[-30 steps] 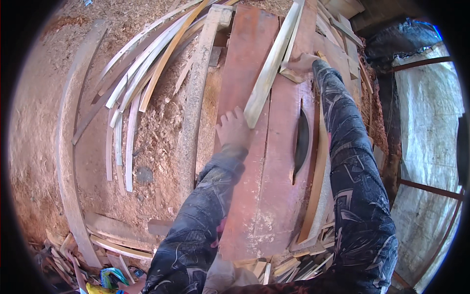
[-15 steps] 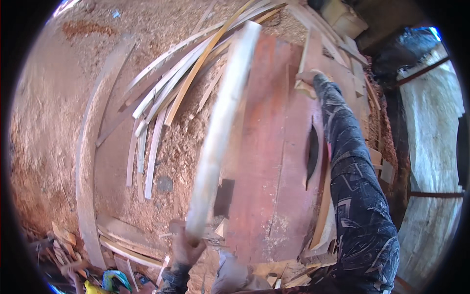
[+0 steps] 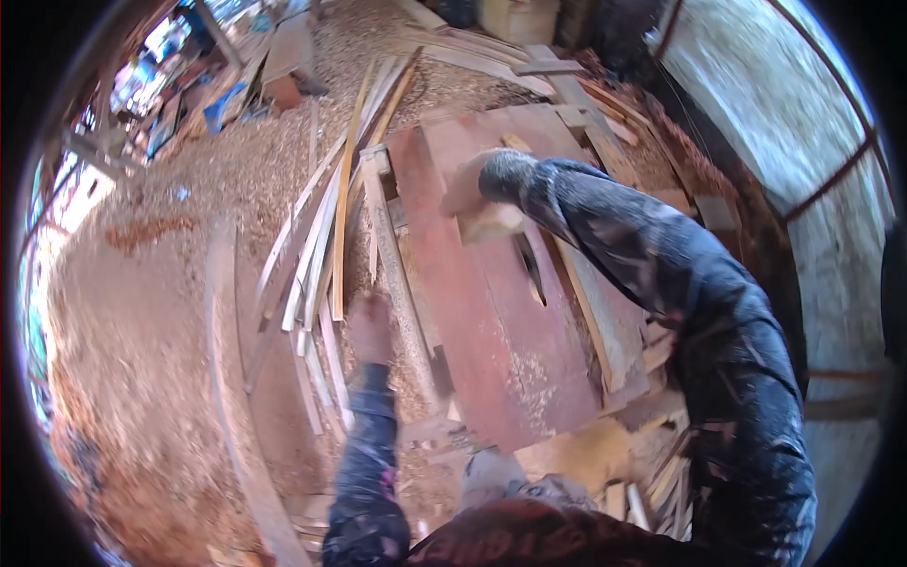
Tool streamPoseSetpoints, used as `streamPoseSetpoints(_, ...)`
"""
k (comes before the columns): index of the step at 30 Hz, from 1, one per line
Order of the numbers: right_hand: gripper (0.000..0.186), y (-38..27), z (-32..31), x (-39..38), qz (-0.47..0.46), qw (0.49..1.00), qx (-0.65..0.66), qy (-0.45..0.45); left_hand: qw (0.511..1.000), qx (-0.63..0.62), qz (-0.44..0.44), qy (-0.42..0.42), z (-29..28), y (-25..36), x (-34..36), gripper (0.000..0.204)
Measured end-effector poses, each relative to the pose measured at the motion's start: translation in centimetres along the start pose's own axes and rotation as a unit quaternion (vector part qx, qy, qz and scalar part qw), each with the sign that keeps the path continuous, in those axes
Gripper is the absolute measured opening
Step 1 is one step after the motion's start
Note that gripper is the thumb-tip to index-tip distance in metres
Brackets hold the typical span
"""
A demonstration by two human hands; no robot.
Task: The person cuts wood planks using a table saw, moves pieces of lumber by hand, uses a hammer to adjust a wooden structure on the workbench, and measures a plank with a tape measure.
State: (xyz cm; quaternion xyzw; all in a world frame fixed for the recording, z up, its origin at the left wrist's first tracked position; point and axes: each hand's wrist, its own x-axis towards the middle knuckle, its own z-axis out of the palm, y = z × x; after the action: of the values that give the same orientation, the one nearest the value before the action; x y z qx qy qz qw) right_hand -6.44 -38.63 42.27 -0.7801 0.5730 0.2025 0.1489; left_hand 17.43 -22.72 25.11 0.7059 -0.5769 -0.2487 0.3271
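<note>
My right hand [image 3: 466,185], smeared by motion, closes on a pale wooden piece [image 3: 493,225] over the reddish board [image 3: 472,312]. The far end of that piece is hidden behind my hand and sleeve. My left hand [image 3: 370,326] hovers off the board's left side, its fingers blurred and loosely spread, with nothing seen in them. Beside it, a long pale timber [image 3: 404,283] runs along the board's left edge. Just beyond my left hand lie several thin wooden strips [image 3: 340,241]. A dark narrow slot [image 3: 532,269] shows in the board beneath my right forearm.
A wide plank [image 3: 229,350] lies on the shavings-covered ground at left. Another timber [image 3: 595,326] rests on the board's right side. Offcuts [image 3: 652,491] are heaped near my feet at right. A pale sheet wall [image 3: 756,85] stands at far right.
The long pale wood that my left hand held upright is out of that hand, which has moved forward. My right hand has come leftward over the board with the wooden piece. The view has shifted.
</note>
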Motion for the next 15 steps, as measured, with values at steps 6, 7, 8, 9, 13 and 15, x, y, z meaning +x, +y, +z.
streamPoseSetpoints(6, 0.034, -2.1, -3.2, -28.9, -0.072, 0.990, 0.022, -0.117, 0.804, -0.526, -0.170, -0.219, 15.7, -9.0, -10.7, 0.050)
streamPoseSetpoints(7, 0.038, -3.4, -0.9, -32.6, -0.072, 0.995, 0.017, -0.061, 0.700, -0.644, -0.180, -0.252, 15.7, -14.2, -8.7, 0.064)
streamPoseSetpoints(8, 0.044, -2.8, 3.8, -36.6, -0.015, 0.999, 0.024, -0.039, 0.550, -0.732, -0.230, -0.331, 18.7, -11.1, -9.7, 0.078)
streamPoseSetpoints(9, 0.044, -2.7, 7.9, -41.0, 0.056, 0.995, 0.053, -0.056, 0.532, -0.712, -0.259, -0.378, 20.5, -8.8, -12.1, 0.087)
streamPoseSetpoints(13, 0.064, -2.2, 24.6, -57.1, 0.138, 0.986, 0.085, 0.027, 0.619, -0.554, -0.387, -0.401, 11.7, 5.4, -22.9, 0.088)
streamPoseSetpoints(15, 0.085, -3.9, 32.7, -66.9, 0.199, 0.961, 0.159, 0.111, 0.602, -0.547, -0.367, -0.452, 12.8, 3.5, -31.7, 0.085)
